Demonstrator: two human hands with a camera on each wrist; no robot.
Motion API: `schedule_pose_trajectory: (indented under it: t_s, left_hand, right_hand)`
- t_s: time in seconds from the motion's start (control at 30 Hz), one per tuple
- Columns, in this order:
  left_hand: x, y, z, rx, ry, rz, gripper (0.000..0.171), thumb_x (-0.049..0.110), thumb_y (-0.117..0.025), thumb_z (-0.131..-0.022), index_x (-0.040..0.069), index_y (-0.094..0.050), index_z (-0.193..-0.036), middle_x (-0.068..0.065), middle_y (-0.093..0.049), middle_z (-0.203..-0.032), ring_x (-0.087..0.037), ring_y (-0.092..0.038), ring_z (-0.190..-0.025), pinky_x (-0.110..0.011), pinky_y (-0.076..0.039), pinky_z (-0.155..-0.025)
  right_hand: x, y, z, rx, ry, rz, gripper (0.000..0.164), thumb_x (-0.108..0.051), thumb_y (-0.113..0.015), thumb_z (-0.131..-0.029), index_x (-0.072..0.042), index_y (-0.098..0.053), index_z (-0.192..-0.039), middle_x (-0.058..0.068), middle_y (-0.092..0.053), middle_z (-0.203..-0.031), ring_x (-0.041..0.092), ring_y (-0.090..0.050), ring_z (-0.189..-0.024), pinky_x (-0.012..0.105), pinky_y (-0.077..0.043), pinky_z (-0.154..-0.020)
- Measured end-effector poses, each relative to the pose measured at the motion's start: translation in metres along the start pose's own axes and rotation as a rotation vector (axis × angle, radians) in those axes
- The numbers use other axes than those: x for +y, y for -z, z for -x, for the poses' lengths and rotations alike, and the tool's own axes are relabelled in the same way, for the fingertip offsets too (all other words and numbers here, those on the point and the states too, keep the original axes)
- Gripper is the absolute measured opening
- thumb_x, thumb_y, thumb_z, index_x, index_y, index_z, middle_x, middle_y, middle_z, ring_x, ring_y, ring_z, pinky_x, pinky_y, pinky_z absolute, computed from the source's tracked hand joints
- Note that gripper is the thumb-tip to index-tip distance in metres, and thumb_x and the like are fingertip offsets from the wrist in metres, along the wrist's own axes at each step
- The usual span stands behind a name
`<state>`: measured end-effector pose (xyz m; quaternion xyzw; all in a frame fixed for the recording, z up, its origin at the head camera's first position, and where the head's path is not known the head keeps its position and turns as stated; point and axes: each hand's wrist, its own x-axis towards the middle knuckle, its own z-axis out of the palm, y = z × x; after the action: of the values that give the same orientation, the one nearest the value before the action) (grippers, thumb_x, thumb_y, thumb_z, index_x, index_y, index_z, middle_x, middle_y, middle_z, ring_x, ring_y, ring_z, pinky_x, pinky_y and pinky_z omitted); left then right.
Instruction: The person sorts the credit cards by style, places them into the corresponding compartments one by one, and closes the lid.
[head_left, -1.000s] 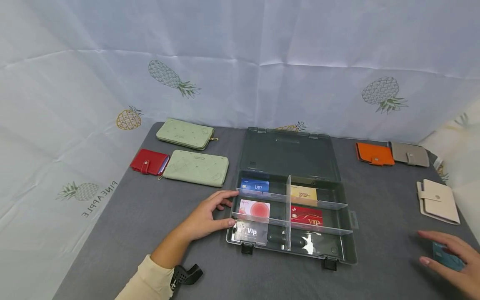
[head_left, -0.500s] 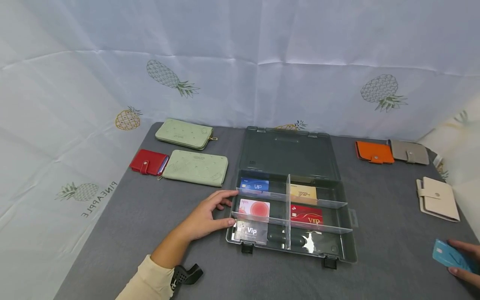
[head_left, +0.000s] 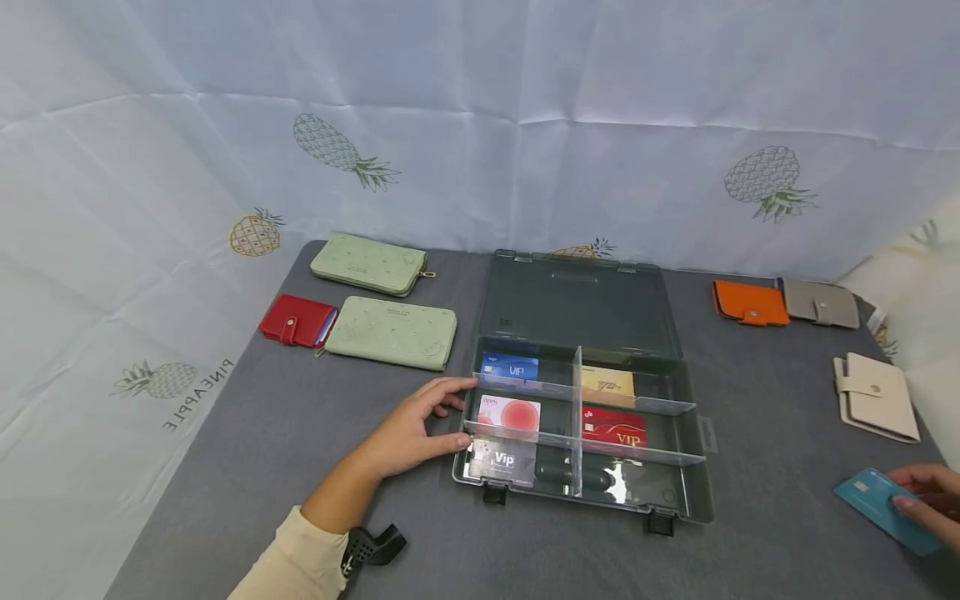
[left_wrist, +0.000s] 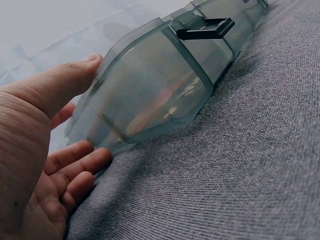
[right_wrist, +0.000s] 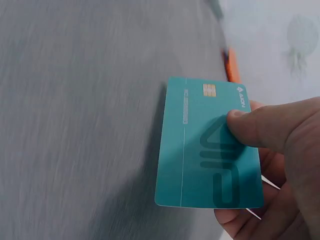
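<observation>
A teal chip card [right_wrist: 200, 150] is pinched between the thumb and fingers of my right hand [head_left: 933, 496], low at the right of the head view. My left hand [head_left: 412, 433] rests at the left wall of a grey see-through divided box [head_left: 701, 492], thumb and fingers extended against its edge. The box's lid [head_left: 581, 308] lies back. Inside its left column are a blue card [head_left: 510, 367], a pink card [head_left: 510, 414] and a silver card [head_left: 502, 462]. The right column has a gold card [head_left: 607, 383] and a red card [head_left: 613, 427]; its front compartment shows no card.
On the left lie two pale green wallets [head_left: 392, 333] and a red card holder [head_left: 297, 320]. An orange card holder [head_left: 750, 302], a grey one [head_left: 820, 302] and a cream one [head_left: 876, 398] lie at the right. Curtains with pineapple prints hang behind the table.
My right hand went out toward the right edge, then came back left a little with the teal card, which now shows face up. My left hand and the box have stayed put.
</observation>
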<state>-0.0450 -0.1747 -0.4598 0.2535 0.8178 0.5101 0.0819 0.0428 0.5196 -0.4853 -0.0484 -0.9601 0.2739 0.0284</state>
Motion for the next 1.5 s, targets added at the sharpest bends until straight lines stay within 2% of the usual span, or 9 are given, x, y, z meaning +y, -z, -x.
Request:
schedule_pose_trajectory:
  t_s: [0.13,0.23,0.33,0.57,0.73,1.0,1.13,1.27,1.5]
  left_hand:
    - [0.000,0.000,-0.001,0.000,-0.001,0.000,0.072,0.021,-0.086,-0.090,0.016,-0.056,-0.155,-0.006,-0.058,-0.148,-0.020,-0.065,-0.120,-0.038,-0.052,-0.098]
    - [0.001,0.000,-0.001,-0.001,0.000,0.006,0.072,0.021,-0.087,-0.090,0.016,-0.056,-0.155,-0.006,-0.058,-0.148,-0.021,-0.065,-0.120,-0.038,-0.051,-0.098]
    - [0.001,0.000,-0.001,-0.003,-0.003,0.013,0.072,0.020,-0.087,-0.090,0.015,-0.056,-0.155,-0.006,-0.058,-0.148,-0.021,-0.065,-0.120,-0.038,-0.051,-0.098]
    - [0.000,0.001,0.000,0.000,-0.005,0.016,0.072,0.020,-0.087,-0.090,0.014,-0.056,-0.154,-0.006,-0.058,-0.147,-0.022,-0.065,-0.120,-0.038,-0.051,-0.097]
    - [0.001,0.001,0.000,0.001,-0.004,0.013,0.072,0.020,-0.086,-0.090,0.015,-0.056,-0.155,-0.006,-0.058,-0.148,-0.022,-0.065,-0.120,-0.038,-0.051,-0.098]
    - [-0.002,0.001,0.000,-0.003,-0.012,0.008,0.072,0.023,-0.086,-0.091,0.016,-0.055,-0.155,-0.005,-0.058,-0.148,-0.019,-0.065,-0.121,-0.038,-0.051,-0.098]
    - [-0.004,0.001,0.000,-0.007,-0.017,0.005,0.072,0.024,-0.086,-0.091,0.017,-0.055,-0.155,-0.004,-0.058,-0.148,-0.018,-0.065,-0.121,-0.037,-0.051,-0.098]
    - [-0.003,0.000,-0.001,-0.007,-0.022,0.011,0.072,0.023,-0.086,-0.090,0.016,-0.055,-0.155,-0.005,-0.058,-0.147,-0.020,-0.065,-0.120,-0.038,-0.051,-0.097]
    - [-0.004,0.000,-0.001,-0.006,-0.023,0.012,0.072,0.022,-0.086,-0.090,0.015,-0.056,-0.155,-0.006,-0.058,-0.147,-0.021,-0.066,-0.120,-0.039,-0.051,-0.097]
  right_hand:
    - [-0.059,0.007,-0.007,-0.047,0.016,-0.062,0.014,0.009,-0.062,-0.100,-0.004,-0.065,-0.103,-0.023,-0.058,-0.081,0.002,-0.055,-0.065,0.022,-0.043,-0.055]
    - [-0.105,0.009,-0.011,-0.087,0.032,-0.048,0.007,0.006,-0.064,-0.101,0.008,-0.065,-0.108,-0.018,-0.060,-0.083,0.003,-0.055,-0.066,0.024,-0.045,-0.054]
    - [-0.143,0.010,-0.012,-0.134,0.082,-0.008,0.012,0.001,-0.069,-0.102,0.004,-0.068,-0.114,-0.012,-0.063,-0.086,0.004,-0.055,-0.068,0.025,-0.046,-0.055]
    - [-0.209,-0.001,-0.013,-0.247,0.272,-0.066,0.026,-0.004,-0.080,-0.095,-0.024,-0.074,-0.112,-0.012,-0.072,-0.099,0.003,-0.061,-0.082,0.021,-0.048,-0.063]
    - [-0.246,-0.021,-0.016,-0.293,0.424,-0.182,0.037,0.000,-0.080,-0.093,-0.030,-0.075,-0.113,-0.013,-0.074,-0.101,0.004,-0.064,-0.085,0.019,-0.049,-0.067]
    - [-0.288,-0.058,-0.013,-0.317,0.532,-0.274,0.037,-0.001,-0.081,-0.093,-0.032,-0.076,-0.113,-0.017,-0.074,-0.100,0.004,-0.064,-0.079,0.023,-0.051,-0.065]
    - [-0.296,-0.069,-0.012,-0.330,0.554,-0.245,0.032,-0.004,-0.082,-0.093,-0.030,-0.079,-0.111,-0.018,-0.075,-0.100,0.000,-0.061,-0.075,0.024,-0.051,-0.061]
    - [-0.296,-0.076,-0.008,-0.362,0.627,-0.181,0.030,-0.004,-0.083,-0.091,-0.026,-0.082,-0.112,-0.016,-0.078,-0.105,-0.003,-0.067,-0.083,0.024,-0.056,-0.064]
    - [-0.293,-0.089,-0.001,-0.243,0.722,-0.051,0.039,-0.002,-0.089,-0.082,-0.028,-0.084,-0.111,-0.019,-0.077,-0.109,0.003,-0.073,-0.096,0.031,-0.062,-0.075]
